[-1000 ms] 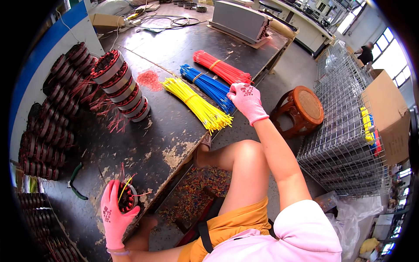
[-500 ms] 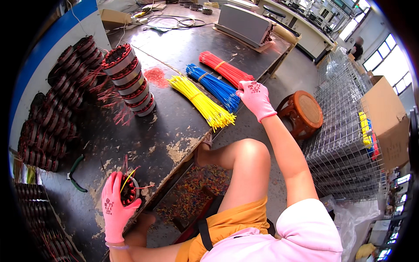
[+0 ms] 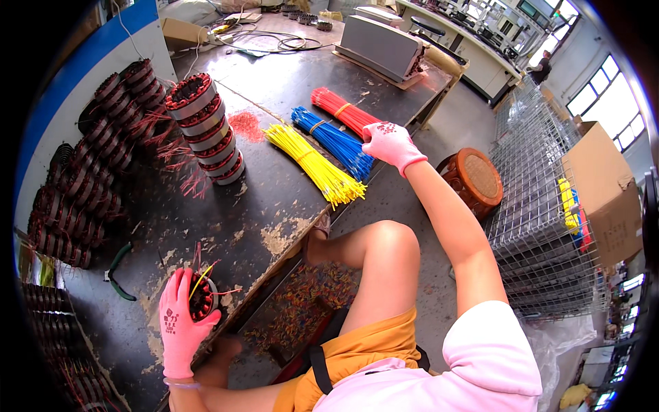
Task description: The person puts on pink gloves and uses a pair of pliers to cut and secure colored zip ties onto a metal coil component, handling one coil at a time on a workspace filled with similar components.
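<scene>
From where I stand, the riskiest spot is where the pink-gloved right hand meets the near end of the long red bundle of wires. Its fingers look bunched together at the tips; whether a wire is pinched between them I cannot tell. A careless tug there could drag out several strands at once, since they lie packed tight under one band, or catch the blue bundle of wires just beside it. The yellow bundle of wires lies with its near end by the tabletop edge, so a knock from the forearm might send it over.

The small ring-shaped metal core with dark red windings sits on the tabletop near the front edge, clamped between the thumb and fingers of the pink-gloved left hand. It looks squat and round, grey at the rim, toothed with windings inside. A thin yellow wire slants up from it, and reddish leads poke out loosely; those could bend or snag if the glove slid across them.
</scene>
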`<action>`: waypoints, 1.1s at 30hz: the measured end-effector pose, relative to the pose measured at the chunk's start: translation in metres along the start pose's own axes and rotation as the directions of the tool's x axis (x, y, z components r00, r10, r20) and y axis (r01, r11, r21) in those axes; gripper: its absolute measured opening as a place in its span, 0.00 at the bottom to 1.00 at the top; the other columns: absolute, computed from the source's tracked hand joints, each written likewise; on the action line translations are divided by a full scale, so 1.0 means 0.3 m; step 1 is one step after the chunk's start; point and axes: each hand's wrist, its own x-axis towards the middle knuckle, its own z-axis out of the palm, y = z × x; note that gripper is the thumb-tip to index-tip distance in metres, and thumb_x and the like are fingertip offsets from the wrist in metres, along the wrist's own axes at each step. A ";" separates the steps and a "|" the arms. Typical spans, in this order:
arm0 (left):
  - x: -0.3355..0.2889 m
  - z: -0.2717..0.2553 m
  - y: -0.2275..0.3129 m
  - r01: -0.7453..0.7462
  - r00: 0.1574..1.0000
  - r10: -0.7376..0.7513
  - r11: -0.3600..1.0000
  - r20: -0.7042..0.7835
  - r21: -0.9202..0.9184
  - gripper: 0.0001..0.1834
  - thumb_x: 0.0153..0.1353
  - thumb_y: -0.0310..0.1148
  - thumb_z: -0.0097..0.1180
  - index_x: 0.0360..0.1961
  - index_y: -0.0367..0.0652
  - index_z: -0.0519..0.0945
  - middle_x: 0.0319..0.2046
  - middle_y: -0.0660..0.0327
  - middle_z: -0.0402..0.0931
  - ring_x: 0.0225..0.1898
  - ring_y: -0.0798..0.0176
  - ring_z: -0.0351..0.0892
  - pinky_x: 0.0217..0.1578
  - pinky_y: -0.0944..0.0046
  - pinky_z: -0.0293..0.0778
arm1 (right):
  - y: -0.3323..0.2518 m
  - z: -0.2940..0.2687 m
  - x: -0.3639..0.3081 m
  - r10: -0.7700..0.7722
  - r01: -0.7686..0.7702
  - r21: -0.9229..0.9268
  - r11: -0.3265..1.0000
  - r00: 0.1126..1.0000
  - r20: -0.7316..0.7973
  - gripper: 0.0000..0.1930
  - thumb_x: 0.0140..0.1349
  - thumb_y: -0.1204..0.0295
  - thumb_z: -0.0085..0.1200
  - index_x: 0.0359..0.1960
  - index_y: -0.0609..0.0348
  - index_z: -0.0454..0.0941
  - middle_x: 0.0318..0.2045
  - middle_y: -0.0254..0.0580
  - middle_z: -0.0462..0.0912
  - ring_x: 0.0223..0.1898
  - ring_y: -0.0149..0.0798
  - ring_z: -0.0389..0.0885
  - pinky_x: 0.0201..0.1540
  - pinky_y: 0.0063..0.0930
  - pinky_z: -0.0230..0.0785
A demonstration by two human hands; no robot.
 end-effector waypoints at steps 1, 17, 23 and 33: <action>0.002 0.002 0.000 0.001 1.000 -0.001 1.000 0.003 -0.002 0.51 0.40 0.34 0.76 0.69 0.41 0.68 0.68 0.49 0.65 0.68 0.42 0.65 0.67 0.47 0.63 | 0.005 -0.010 0.002 -0.016 0.014 0.060 0.998 0.999 0.036 0.15 0.54 0.62 0.59 0.42 0.53 0.84 0.39 0.48 0.88 0.42 0.49 0.88 0.46 0.41 0.79; -0.004 0.010 0.000 -0.017 1.000 0.017 1.000 -0.008 0.002 0.51 0.41 0.33 0.76 0.70 0.40 0.67 0.69 0.48 0.65 0.68 0.42 0.64 0.68 0.47 0.62 | 0.060 -0.025 0.059 0.046 -0.056 0.049 0.997 0.981 0.186 0.16 0.59 0.56 0.64 0.43 0.49 0.87 0.37 0.41 0.89 0.43 0.43 0.88 0.47 0.39 0.79; -0.003 0.009 0.003 -0.007 1.000 0.007 1.000 -0.002 0.003 0.51 0.41 0.33 0.76 0.70 0.40 0.67 0.69 0.48 0.64 0.68 0.42 0.64 0.68 0.47 0.61 | 0.016 0.006 0.073 0.029 -0.015 -0.177 0.984 0.997 0.074 0.14 0.63 0.61 0.55 0.48 0.45 0.86 0.43 0.44 0.89 0.48 0.48 0.87 0.50 0.44 0.80; -0.003 0.001 0.006 0.002 1.000 -0.002 1.000 0.001 0.005 0.51 0.41 0.32 0.76 0.70 0.40 0.67 0.69 0.48 0.65 0.68 0.41 0.64 0.68 0.47 0.62 | -0.063 -0.026 0.084 0.005 0.002 -0.230 0.973 1.000 0.030 0.16 0.64 0.66 0.49 0.49 0.54 0.85 0.44 0.51 0.88 0.48 0.50 0.88 0.49 0.46 0.80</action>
